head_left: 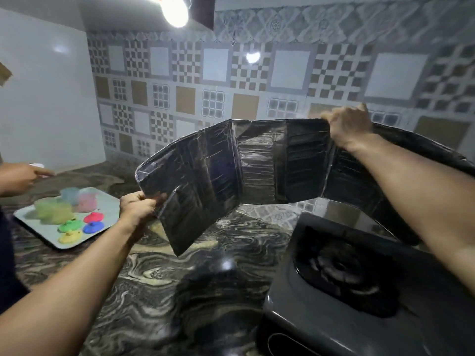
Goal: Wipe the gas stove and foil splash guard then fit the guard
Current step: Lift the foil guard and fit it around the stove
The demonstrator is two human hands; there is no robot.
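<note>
A dark, creased foil splash guard (259,163) of several folded panels hangs in the air over the marble counter, curving round behind the stove. My left hand (136,205) pinches its lower left panel edge. My right hand (347,127) grips its top edge, right of centre. The grey gas stove (321,325) stands at the lower right, with a black burner (344,273) on top. The guard's right end passes behind my right forearm and is partly hidden.
A grey tray (108,201) with coloured cups and small lids lies on the counter (180,291) at the left. Another person's hand (18,178) reaches in at the far left edge. Patterned tiles (231,80) cover the back wall; a lamp (174,9) glares above.
</note>
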